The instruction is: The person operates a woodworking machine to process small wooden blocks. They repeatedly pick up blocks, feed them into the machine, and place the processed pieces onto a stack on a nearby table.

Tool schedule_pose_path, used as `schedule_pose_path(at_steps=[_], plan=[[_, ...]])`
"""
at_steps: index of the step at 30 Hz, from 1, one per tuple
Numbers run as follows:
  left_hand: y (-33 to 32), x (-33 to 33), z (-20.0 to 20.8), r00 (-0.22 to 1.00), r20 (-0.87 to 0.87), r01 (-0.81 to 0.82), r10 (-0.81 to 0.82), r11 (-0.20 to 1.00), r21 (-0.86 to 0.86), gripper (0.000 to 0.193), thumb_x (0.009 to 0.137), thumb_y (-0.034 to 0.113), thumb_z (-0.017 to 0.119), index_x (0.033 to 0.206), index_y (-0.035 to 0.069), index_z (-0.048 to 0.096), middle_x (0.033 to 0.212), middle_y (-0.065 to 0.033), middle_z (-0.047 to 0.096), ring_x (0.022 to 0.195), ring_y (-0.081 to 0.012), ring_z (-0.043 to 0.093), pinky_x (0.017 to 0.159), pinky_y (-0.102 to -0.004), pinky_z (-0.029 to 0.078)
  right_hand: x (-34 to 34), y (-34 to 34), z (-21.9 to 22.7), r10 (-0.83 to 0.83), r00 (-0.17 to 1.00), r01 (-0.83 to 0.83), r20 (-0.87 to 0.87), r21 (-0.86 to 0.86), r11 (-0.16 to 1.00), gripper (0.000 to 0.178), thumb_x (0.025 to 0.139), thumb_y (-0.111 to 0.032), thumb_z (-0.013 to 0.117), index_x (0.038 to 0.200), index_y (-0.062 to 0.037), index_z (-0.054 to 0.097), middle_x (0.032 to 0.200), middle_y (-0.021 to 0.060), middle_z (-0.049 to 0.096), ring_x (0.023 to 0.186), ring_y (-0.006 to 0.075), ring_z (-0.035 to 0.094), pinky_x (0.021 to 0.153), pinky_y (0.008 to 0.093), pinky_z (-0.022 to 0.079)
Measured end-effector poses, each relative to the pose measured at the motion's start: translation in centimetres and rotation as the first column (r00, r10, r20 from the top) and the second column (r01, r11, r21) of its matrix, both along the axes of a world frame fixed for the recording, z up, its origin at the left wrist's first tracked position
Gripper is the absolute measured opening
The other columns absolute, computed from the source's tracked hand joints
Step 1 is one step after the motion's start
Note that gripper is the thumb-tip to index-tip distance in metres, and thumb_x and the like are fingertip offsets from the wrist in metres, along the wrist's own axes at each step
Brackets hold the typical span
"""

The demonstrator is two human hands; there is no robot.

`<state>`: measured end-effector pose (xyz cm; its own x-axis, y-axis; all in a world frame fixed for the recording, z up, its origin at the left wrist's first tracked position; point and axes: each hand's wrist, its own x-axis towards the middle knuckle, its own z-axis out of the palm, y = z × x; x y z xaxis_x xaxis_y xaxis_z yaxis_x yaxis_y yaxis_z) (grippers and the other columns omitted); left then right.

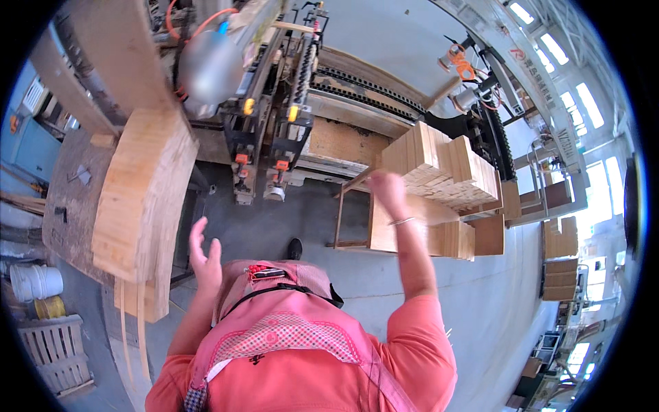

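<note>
My left hand (pixel 206 259) is raised in front of my body at the left, fingers apart and holding nothing. The nearest thing to it is a thick stack of long, light wooden boards (pixel 130 199) on a worn table. My right hand (pixel 388 192), with a bracelet at the wrist, reaches forward over the near left edge of a wooden stand. Its fingers are bent and blurred, so their grip cannot be made out. Just beyond it, short wooden blocks (pixel 439 165) are piled in rows on the stand. More wood pieces (pixel 456 239) lie on its near side.
Ahead stands a machine with black chain tracks (pixel 371 89) and upright clamps (pixel 278 168) with orange and yellow parts. The worn table (pixel 72 199) is at the left, with white buckets (pixel 36 281) and a slatted crate (pixel 56 353) nearby. More stacked wood (pixel 560 257) stands far right.
</note>
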<state>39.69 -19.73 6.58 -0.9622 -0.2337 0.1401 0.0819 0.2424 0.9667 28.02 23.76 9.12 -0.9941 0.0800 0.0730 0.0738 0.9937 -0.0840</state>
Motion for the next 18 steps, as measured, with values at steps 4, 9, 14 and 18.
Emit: schedule_pose_path(at_steps=[4,9,14,18], plan=[[6.9,-3.2,-0.2,0.972,0.167,0.151,-0.165,0.984,0.097,0.043,0.080,0.008,0.052,0.122,0.004,0.046,0.124,-0.0104,0.051,0.116,-0.0225,0.046,0.097,-0.0361,0.034,-4.4,19.0,5.4,-0.217,0.923,0.235,-0.319,0.019,0.972,0.021,0.080,-0.022,0.053,0.085,-0.0087,0.067,0.082,0.0169,0.064,0.080,0.0335,0.061,0.069,0.0412,0.048],[13.8,-7.4,3.0,0.885,0.327,0.283,-0.330,0.941,0.185,0.035,0.085,0.014,0.051,0.120,0.010,0.051,0.118,-0.0119,0.055,0.110,-0.0236,0.051,0.093,-0.0341,0.040,-5.7,30.7,3.3,-0.342,0.938,0.341,-0.056,-0.014,0.940,0.020,0.080,-0.023,0.055,0.086,-0.0068,0.066,0.079,0.0159,0.062,0.076,0.0309,0.059,0.067,0.0403,0.047],[16.6,-9.9,0.0,0.934,0.199,0.293,-0.296,0.955,0.044,0.031,0.082,0.011,0.053,0.112,0.003,0.054,0.111,-0.0124,0.058,0.104,-0.0232,0.056,0.088,-0.0340,0.045,-8.5,27.5,0.7,-0.366,0.929,0.365,0.064,0.025,0.931,0.022,0.079,-0.025,0.058,0.086,-0.0048,0.064,0.075,0.0149,0.061,0.071,0.0282,0.058,0.065,0.0395,0.047],[17.6,-12.9,0.0,0.929,0.209,0.295,-0.304,0.953,0.072,0.029,0.081,0.011,0.053,0.109,0.001,0.055,0.108,-0.0124,0.059,0.102,-0.0235,0.057,0.087,-0.0346,0.045,-9.2,26.7,1.2,-0.384,0.919,0.384,0.095,0.017,0.923,0.023,0.079,-0.025,0.060,0.086,-0.0033,0.062,0.072,0.0142,0.060,0.068,0.0261,0.057,0.063,0.0389,0.047]])
